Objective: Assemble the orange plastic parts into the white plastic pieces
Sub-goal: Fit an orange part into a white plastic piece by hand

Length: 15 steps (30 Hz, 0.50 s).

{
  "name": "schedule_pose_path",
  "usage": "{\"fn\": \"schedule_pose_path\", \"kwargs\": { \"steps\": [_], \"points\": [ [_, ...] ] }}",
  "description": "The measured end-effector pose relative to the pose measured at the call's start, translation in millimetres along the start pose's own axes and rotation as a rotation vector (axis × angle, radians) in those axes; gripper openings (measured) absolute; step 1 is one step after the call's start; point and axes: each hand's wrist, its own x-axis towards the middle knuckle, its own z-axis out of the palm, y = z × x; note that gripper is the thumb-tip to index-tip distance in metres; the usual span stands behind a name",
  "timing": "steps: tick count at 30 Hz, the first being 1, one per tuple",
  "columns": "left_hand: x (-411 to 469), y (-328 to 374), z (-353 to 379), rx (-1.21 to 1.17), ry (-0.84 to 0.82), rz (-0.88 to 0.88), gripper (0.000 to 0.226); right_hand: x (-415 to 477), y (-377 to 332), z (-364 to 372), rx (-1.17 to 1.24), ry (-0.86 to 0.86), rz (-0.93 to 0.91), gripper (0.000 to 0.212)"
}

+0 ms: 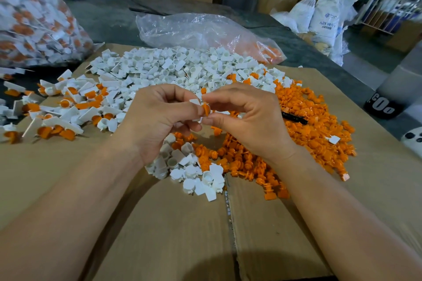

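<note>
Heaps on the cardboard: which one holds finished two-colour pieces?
The leftmost heap: its pieces join white and orange; the white heap and orange heap are single-coloured.

**White and orange on brown cardboard**

The cardboard (159, 223) is plain brown. Its far half carries white pieces (173, 68); its right side, bright orange parts (308, 130) with a black stick (294, 118) among them. At its left edge the joined pieces (68, 107) are white with orange. Above its middle are the held white piece (195, 101) and the held orange part (206, 109). Beyond its far edge a clear bag (205, 29) shows orange; off its far-left corner, a mottled bag (29, 18), white and orange.
</note>
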Motion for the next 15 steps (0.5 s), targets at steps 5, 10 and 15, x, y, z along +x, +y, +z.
{"fn": "schedule_pose_path", "kwargs": {
  "steps": [5,10,15],
  "points": [
    [-1.1,0.8,0.4,0.015,-0.015,0.019,0.024,-0.1,0.0,-1.8,-0.045,-0.017,0.016,0.029],
    [-1.5,1.5,0.2,0.004,-0.013,0.003,0.024,0.4,-1.3,-2.1,-0.022,-0.042,0.049,0.030],
    [-2.0,1.1,0.9,0.014,-0.017,-0.004,0.018,-0.1,-1.9,-2.5,0.002,-0.049,0.023,0.035]
  ]
}}
